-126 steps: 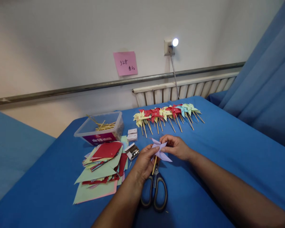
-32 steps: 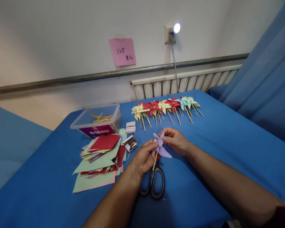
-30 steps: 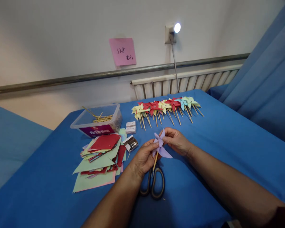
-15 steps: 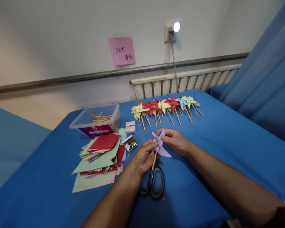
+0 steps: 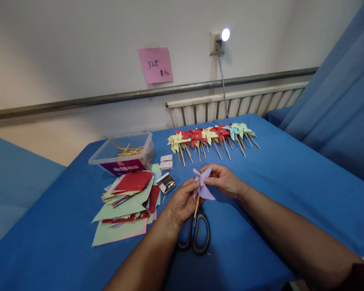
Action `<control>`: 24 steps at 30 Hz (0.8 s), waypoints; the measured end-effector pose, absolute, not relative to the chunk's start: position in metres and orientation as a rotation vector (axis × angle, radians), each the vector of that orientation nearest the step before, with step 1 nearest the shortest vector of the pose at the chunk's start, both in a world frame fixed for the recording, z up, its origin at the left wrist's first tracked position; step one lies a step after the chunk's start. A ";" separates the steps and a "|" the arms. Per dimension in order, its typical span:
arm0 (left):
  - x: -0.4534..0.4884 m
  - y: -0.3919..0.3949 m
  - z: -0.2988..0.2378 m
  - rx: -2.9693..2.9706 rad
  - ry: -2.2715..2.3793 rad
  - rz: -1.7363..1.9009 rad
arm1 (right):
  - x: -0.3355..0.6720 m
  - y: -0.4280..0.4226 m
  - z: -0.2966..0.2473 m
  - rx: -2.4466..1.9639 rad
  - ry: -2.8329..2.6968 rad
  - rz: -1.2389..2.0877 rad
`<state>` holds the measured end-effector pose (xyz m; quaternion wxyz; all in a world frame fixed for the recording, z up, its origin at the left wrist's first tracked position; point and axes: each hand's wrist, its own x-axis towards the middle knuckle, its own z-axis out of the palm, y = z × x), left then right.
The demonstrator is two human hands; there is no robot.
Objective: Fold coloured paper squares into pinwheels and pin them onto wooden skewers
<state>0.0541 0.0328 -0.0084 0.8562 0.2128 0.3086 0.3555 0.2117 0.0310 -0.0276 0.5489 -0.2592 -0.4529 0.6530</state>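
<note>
Between my two hands is a purple paper pinwheel (image 5: 205, 191), its thin wooden stick (image 5: 196, 208) pointing down toward me. My left hand (image 5: 184, 198) is closed on the pinwheel's left side, behind and beside the stick. With thumb and fingers, my right hand (image 5: 224, 180) pinches the paper near its middle and upper right. Just below the stick's end lie black-handled scissors (image 5: 204, 240), their blades hidden under my left hand. A small open box of shiny metal pins (image 5: 169, 184) sits to the left of my left hand.
A stack of coloured paper squares (image 5: 124, 206) lies at the left. Behind it stands a clear plastic tub (image 5: 147, 151) holding wooden sticks. Two small white boxes (image 5: 166, 163) are beside it. Several finished pinwheels (image 5: 197, 136) line the table's back, before a radiator (image 5: 239, 106).
The purple pinwheel has tilted slightly, its lower blade shifting left. My right thumb and fingers have moved a little left and down toward its middle. Everything else is the same.
</note>
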 end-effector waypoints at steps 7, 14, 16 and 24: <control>0.055 0.033 -0.011 0.442 0.655 0.779 | 0.210 0.033 -0.029 -0.632 -0.997 1.549; 0.057 0.033 -0.011 0.468 0.655 0.788 | 0.209 0.033 -0.026 -0.665 -1.023 1.553; 0.057 0.033 -0.011 0.480 0.667 0.814 | 0.209 0.032 -0.025 -0.674 -0.996 1.547; 0.060 0.036 -0.012 0.627 0.842 1.073 | 0.206 0.032 -0.029 -0.737 -0.971 1.527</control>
